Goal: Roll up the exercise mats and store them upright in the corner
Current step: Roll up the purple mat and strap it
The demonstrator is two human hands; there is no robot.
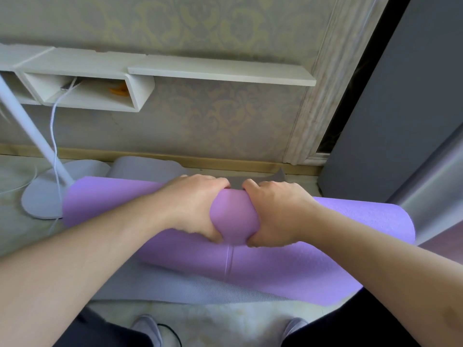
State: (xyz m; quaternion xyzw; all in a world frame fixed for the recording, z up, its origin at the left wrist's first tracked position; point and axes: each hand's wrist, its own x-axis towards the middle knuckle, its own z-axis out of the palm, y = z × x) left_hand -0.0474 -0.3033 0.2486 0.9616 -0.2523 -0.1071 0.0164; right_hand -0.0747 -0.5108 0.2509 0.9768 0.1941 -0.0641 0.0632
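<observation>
— Where is the purple mat (pixel 350 221)?
— On the floor (pixel 15 236), rolled into a fat tube. It lies across a flat grey mat (pixel 155 289), close to the wall edge of the floor.
— What do the hands do?
— Both squeeze the middle of the roll. The left hand (pixel 193 204) has its fingers curled over the far side and its thumb tucked under the near side. The right hand (pixel 275 211) grips just beside it the same way.
— Do they touch?
— No, a bit of purple shows between them.
— What else?
— A white lamp base (pixel 42 201) sits at the roll's left end, touching it.
</observation>
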